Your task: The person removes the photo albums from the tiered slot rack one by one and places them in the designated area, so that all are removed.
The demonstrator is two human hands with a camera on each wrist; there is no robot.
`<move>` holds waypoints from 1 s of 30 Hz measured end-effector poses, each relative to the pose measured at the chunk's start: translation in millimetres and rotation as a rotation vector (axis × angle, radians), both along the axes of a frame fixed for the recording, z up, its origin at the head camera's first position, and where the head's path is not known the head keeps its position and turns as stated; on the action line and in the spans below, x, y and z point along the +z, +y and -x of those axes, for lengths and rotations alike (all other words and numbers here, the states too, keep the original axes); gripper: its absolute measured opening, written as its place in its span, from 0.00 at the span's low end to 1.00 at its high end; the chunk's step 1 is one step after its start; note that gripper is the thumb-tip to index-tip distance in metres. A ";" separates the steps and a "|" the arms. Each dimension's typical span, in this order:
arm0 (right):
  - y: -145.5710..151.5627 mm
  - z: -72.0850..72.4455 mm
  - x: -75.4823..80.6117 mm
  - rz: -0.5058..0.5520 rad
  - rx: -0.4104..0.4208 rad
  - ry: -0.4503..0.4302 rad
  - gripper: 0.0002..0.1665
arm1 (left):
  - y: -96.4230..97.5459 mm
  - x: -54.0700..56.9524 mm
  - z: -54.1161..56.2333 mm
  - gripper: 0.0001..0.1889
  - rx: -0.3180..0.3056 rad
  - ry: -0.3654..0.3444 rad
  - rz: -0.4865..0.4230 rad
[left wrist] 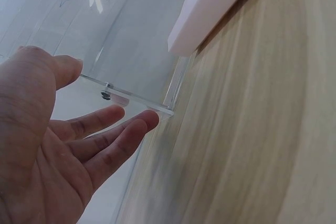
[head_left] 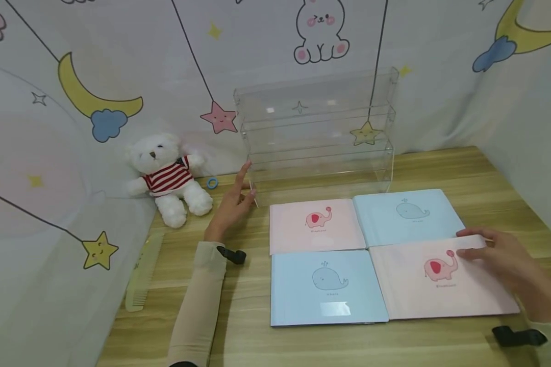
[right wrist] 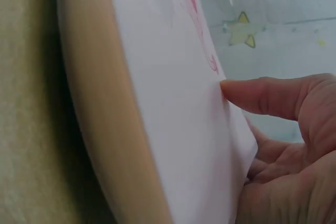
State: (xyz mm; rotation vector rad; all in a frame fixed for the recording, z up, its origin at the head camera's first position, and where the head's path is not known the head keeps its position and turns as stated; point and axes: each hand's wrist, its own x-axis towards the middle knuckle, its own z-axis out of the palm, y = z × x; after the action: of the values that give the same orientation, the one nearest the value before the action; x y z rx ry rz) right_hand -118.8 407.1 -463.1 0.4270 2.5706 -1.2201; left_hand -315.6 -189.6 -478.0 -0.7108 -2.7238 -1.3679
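My left hand (head_left: 231, 206) is at the left side of a clear acrylic tiered rack (head_left: 319, 137). In the left wrist view, its fairly straight, spread fingers (left wrist: 113, 153) are right at the rack's side edge. The right hand (head_left: 502, 260) pinches the right end of a pink elephant-cover book (head_left: 413, 290), thumb on the cover and fingers behind the corner. Beside it lie a blue whale-cover book (head_left: 298, 300), a second pink elephant book (head_left: 289, 229) and a second blue whale book (head_left: 381, 224), together forming a two-by-two block on the table.
A white teddy bear (head_left: 170, 176) in a striped shirt sits left of the rack, with a small blue ring (head_left: 212, 183) next to it. Nearer me lies a pale yellow comb (head_left: 142, 275). A printed curtain (head_left: 275, 61) hangs behind the wooden table (head_left: 441, 346).
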 end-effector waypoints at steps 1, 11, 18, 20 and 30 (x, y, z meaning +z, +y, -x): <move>-2.3 -0.5 -0.5 -0.050 0.000 0.003 0.35 | -0.1 0.0 0.2 0.41 0.001 0.000 0.000; -22.6 1.5 -2.1 -0.342 -0.038 0.069 0.49 | -6.2 1.5 -2.0 0.42 0.017 0.002 0.008; -22.8 4.7 -2.8 -0.314 -0.026 0.066 0.55 | -12.1 0.6 -2.9 0.43 0.026 0.004 0.008; -21.1 5.6 -2.5 -0.311 -0.019 0.059 0.56 | -12.1 0.9 -3.2 0.43 0.026 0.009 0.009; -15.4 14.4 10.5 -0.301 0.009 0.244 0.62 | -13.6 11.3 -8.6 0.44 0.028 0.027 -0.004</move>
State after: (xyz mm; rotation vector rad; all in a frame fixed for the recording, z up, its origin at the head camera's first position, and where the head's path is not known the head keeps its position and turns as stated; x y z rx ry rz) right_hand -133.1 391.7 -452.6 0.3420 2.9770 -0.9325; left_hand -307.0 -203.2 -466.8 -0.6834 -2.6990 -1.3484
